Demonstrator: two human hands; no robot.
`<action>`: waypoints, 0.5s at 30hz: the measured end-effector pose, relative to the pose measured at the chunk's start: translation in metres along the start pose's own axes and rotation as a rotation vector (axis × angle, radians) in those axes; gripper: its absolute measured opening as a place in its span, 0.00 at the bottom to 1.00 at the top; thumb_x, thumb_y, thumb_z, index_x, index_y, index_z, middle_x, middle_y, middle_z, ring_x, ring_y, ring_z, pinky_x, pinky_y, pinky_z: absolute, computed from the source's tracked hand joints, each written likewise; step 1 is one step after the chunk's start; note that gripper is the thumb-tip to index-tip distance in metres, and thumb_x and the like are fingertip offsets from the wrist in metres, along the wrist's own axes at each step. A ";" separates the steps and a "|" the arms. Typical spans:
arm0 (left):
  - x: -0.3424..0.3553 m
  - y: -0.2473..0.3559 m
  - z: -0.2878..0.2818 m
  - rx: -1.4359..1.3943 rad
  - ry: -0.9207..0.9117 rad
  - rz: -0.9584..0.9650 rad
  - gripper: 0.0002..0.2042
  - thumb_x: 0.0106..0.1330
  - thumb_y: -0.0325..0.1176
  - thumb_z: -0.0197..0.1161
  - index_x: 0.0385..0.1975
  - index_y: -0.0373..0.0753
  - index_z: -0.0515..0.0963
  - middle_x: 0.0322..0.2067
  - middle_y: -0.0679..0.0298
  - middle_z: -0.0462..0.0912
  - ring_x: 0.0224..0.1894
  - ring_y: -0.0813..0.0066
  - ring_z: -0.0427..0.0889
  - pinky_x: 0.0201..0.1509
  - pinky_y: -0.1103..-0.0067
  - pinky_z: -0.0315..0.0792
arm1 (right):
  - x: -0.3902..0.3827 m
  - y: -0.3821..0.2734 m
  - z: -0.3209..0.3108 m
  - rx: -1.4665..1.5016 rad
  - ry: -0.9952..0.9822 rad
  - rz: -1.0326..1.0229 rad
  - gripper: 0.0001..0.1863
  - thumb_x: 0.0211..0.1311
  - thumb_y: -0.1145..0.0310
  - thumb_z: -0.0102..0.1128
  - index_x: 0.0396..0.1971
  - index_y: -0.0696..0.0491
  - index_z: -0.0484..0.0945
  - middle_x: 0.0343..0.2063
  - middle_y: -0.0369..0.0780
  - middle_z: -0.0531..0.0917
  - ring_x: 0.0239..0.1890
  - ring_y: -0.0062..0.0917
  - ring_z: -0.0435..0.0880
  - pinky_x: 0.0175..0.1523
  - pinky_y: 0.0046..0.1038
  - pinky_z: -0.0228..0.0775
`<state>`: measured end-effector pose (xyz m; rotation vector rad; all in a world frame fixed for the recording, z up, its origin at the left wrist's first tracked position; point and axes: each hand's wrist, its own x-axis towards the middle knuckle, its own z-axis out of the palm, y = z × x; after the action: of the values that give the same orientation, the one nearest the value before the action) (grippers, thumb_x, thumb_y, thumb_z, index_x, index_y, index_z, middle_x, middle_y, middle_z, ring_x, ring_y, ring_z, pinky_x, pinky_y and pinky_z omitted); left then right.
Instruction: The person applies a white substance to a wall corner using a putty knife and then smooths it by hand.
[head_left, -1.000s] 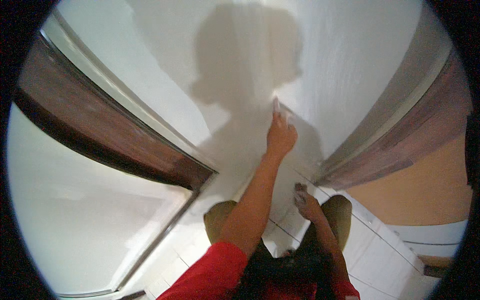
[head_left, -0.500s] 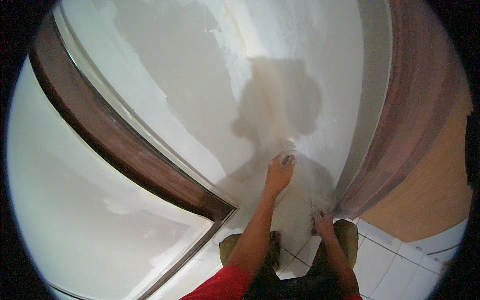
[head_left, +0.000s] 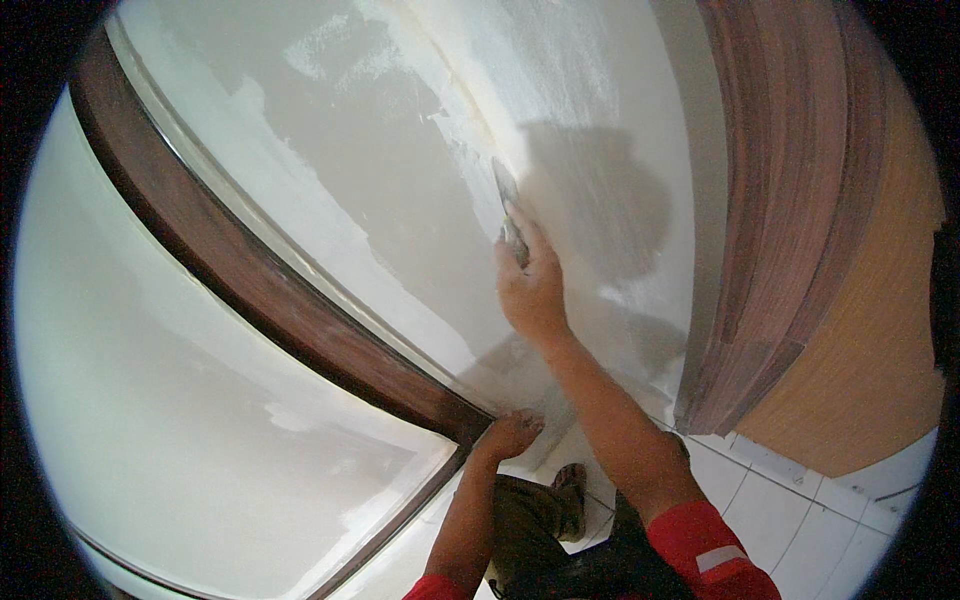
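Observation:
My right hand (head_left: 532, 285) is closed around the handle of a putty knife (head_left: 506, 188). The blade points up along the wall and lies at the edge of a pale, patchy filler strip. Lower down, my left hand (head_left: 512, 436) is closed beside the corner of the dark brown wooden trim, its fingers curled; whatever they hold is too small to make out. The wall panel (head_left: 350, 130) carries white smeared coats over a grey surface, and my shadow falls on it right of the knife.
Dark brown trim (head_left: 260, 285) runs down the left, with another white-and-grey panel (head_left: 180, 380) beyond it. Reddish-brown wood boards (head_left: 780, 200) and a tan board (head_left: 850, 370) stand at right. White floor tiles (head_left: 770, 520) and my shoe (head_left: 570, 478) show below.
My right hand has risen from low by my knee to the wall with the putty knife. The left hand has come down from the wall to the trim corner. The view has shifted slightly.

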<state>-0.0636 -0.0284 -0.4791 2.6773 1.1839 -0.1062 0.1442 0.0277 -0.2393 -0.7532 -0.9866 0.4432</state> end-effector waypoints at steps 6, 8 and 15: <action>-0.004 -0.027 0.029 -0.221 -0.113 -0.082 0.18 0.76 0.38 0.55 0.59 0.36 0.77 0.61 0.48 0.78 0.63 0.45 0.74 0.69 0.56 0.68 | -0.002 -0.024 0.037 0.110 0.014 0.154 0.33 0.65 0.73 0.54 0.71 0.61 0.64 0.54 0.62 0.80 0.57 0.51 0.81 0.63 0.42 0.71; -0.006 -0.018 0.020 -0.429 -0.059 -0.209 0.19 0.74 0.38 0.59 0.60 0.36 0.76 0.61 0.49 0.78 0.62 0.45 0.75 0.68 0.57 0.68 | -0.002 -0.035 0.035 0.098 -0.045 0.215 0.35 0.64 0.74 0.53 0.72 0.62 0.61 0.54 0.64 0.79 0.57 0.52 0.80 0.63 0.43 0.70; 0.007 0.043 -0.069 -0.641 -0.257 -0.406 0.26 0.67 0.41 0.68 0.63 0.37 0.75 0.66 0.50 0.76 0.66 0.51 0.74 0.71 0.59 0.65 | 0.005 -0.031 0.053 0.085 -0.019 0.071 0.38 0.63 0.75 0.52 0.73 0.68 0.54 0.55 0.67 0.77 0.58 0.55 0.79 0.63 0.43 0.69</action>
<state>-0.0287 -0.0358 -0.4054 1.8008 1.3698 -0.1055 0.1006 0.0292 -0.1959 -0.7097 -0.9550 0.5519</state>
